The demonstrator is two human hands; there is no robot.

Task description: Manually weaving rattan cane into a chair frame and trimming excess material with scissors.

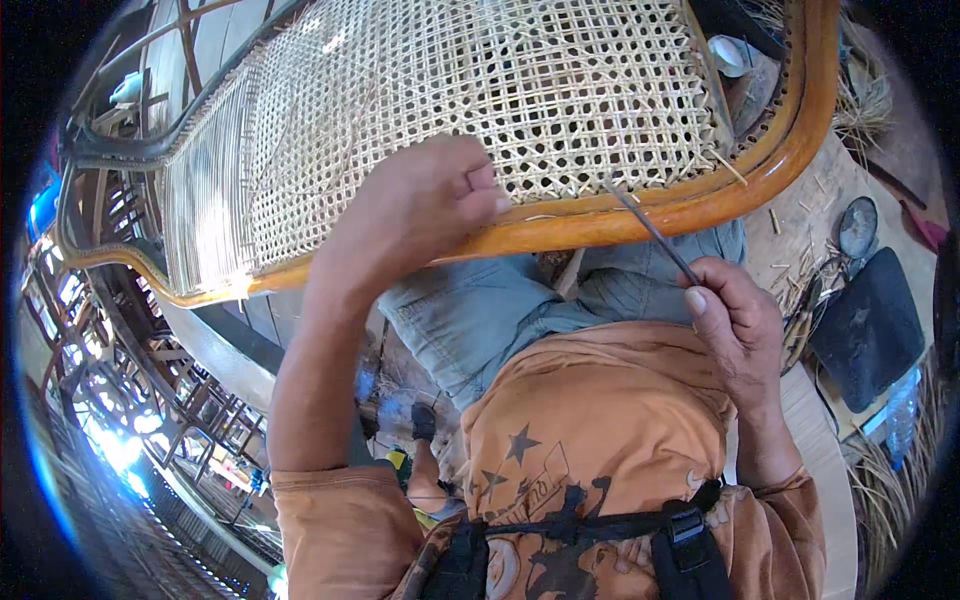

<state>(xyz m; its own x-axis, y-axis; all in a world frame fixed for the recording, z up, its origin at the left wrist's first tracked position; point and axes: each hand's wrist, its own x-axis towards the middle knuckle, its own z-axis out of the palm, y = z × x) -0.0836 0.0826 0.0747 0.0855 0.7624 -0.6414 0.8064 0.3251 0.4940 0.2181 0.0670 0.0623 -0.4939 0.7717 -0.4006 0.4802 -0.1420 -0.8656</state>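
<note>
1. The left hand point(420, 215) sits just left of the middle of the frame, resting on the wooden frame point(640, 212) of a cane seat point(470, 90). Its fingers are curled together over the near rail, with the fingertips pressed at the edge where the weave meets the wood.
2. The right hand point(735, 330) is at the right of the frame, a little lower than the left. Its thumb and fingers are pinched shut on a thin metal tool point(650, 230).
3. The tool runs up and to the left from the right hand; its tip reaches the near rail of the wooden frame, just right of the left hand.
4. The cane seat fills the upper middle of the frame. Its open woven mesh is stretched inside the curved, glossy wooden frame, which lies across the person's lap.
5. Under the rail, blue jeans point(470, 320) and an orange shirt point(600, 420) fill the lower middle.
6. At the right edge a dark flat pad point(868, 330) lies on the floor, with loose cane strands point(800, 285) scattered near it.
7. In the upper right corner a small white container point(735, 55) shows beyond the rail.
</note>
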